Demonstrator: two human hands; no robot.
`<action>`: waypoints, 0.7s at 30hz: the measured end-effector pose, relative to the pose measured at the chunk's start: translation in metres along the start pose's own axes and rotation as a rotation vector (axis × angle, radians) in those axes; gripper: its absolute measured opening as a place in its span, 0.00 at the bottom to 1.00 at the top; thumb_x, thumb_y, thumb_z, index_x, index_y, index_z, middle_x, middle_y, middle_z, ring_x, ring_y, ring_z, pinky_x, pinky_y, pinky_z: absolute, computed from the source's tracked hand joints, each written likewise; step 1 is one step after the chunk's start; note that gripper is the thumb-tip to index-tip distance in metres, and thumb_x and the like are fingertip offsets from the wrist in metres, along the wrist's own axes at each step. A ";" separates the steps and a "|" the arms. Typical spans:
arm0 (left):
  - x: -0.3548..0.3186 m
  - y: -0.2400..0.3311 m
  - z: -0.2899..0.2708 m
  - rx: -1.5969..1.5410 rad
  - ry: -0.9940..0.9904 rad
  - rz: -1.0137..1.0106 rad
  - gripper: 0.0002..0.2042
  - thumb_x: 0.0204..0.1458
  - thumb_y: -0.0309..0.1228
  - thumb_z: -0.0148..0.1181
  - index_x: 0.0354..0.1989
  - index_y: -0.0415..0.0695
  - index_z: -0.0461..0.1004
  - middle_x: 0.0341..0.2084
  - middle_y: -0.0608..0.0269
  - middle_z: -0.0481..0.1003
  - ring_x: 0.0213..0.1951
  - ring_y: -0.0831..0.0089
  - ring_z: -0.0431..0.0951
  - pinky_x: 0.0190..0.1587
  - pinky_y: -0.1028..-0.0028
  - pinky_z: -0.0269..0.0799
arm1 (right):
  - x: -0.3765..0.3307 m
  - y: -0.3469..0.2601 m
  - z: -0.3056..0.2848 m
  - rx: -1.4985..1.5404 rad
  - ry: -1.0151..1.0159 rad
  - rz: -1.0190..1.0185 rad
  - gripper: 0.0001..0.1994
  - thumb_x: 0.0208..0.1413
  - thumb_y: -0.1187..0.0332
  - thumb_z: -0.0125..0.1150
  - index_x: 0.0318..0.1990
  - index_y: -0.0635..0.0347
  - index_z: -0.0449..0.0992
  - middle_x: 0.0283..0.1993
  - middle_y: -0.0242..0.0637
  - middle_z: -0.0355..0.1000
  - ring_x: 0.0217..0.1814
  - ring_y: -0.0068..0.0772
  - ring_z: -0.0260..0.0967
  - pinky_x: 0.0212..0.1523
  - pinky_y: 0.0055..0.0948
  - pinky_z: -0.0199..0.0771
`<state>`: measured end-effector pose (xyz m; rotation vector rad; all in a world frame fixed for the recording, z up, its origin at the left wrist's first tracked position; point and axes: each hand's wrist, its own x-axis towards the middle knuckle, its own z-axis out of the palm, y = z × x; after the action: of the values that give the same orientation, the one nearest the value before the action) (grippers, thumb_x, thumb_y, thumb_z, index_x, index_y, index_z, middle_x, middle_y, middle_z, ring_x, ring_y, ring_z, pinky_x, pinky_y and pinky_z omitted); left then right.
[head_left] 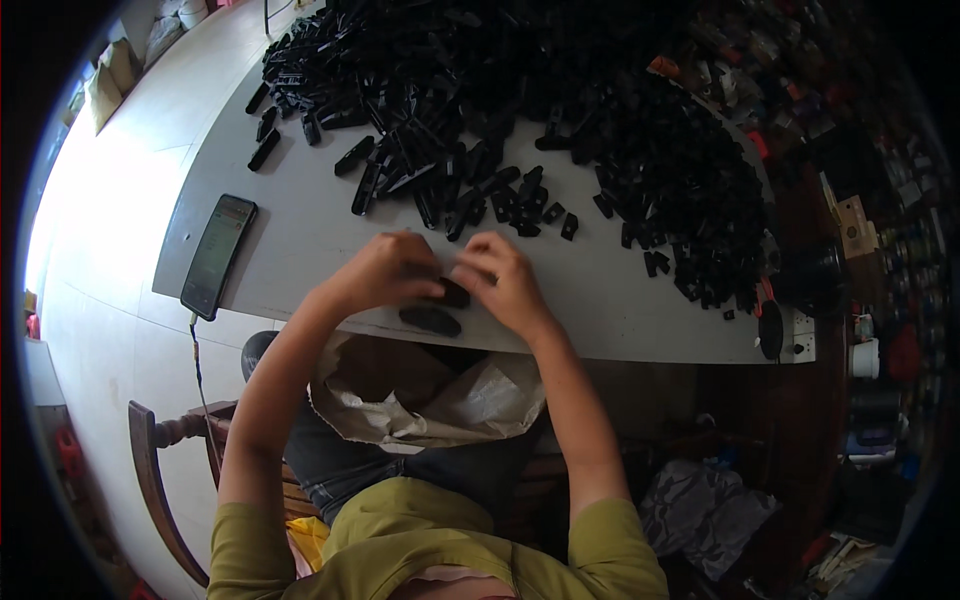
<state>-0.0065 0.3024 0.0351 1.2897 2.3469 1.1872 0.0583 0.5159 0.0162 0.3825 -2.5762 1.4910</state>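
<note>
Here, in the head view, two bare hands meet above the near edge of one smooth grey table point(310, 230). The left hand point(388, 268) and the right hand point(504, 284) have bent fingers, near each other; they are somewhat blurred, so I cannot tell if they are clamped on anything. Two dark elongated pieces, the upper piece point(455, 293) and the lower piece point(430, 321), lie between and below them. Beyond is a heap of black, hard-looking pieces point(410, 140), too many for counting. There are also one flat phone point(218, 258) and one wrinkled whitish sack point(500, 405).
</note>
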 end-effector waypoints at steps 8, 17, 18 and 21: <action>0.061 0.010 0.019 0.523 0.195 -0.273 0.09 0.46 0.26 0.60 0.37 0.42 0.76 0.33 0.56 0.75 0.39 0.55 0.77 0.38 0.63 0.73 | 0.038 0.014 0.001 -0.510 0.159 -0.207 0.10 0.52 0.81 0.52 0.41 0.61 0.72 0.46 0.40 0.70 0.48 0.46 0.69 0.47 0.39 0.73; 0.021 0.021 0.022 0.359 0.332 -0.210 0.11 0.45 0.27 0.64 0.37 0.41 0.72 0.31 0.54 0.69 0.34 0.51 0.75 0.36 0.62 0.72 | 0.010 -0.005 -0.017 -0.359 0.068 0.040 0.12 0.48 0.78 0.62 0.42 0.62 0.73 0.43 0.40 0.71 0.45 0.45 0.71 0.43 0.36 0.73; 0.017 0.015 0.021 0.270 0.318 -0.230 0.14 0.44 0.27 0.66 0.39 0.41 0.71 0.32 0.53 0.70 0.35 0.51 0.75 0.37 0.62 0.73 | 0.006 -0.002 -0.018 -0.107 0.121 0.096 0.12 0.47 0.77 0.64 0.42 0.63 0.75 0.42 0.39 0.71 0.45 0.43 0.71 0.44 0.35 0.73; 0.006 0.003 0.018 0.024 0.279 -0.245 0.16 0.43 0.25 0.67 0.41 0.40 0.72 0.35 0.51 0.72 0.37 0.51 0.75 0.40 0.63 0.73 | -0.009 0.009 -0.022 -0.115 0.210 0.073 0.13 0.46 0.75 0.67 0.42 0.63 0.77 0.41 0.38 0.72 0.44 0.39 0.71 0.44 0.33 0.73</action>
<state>0.0010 0.3175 0.0268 0.8554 2.6260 1.3327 0.0642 0.5405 0.0171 0.1125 -2.5165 1.3185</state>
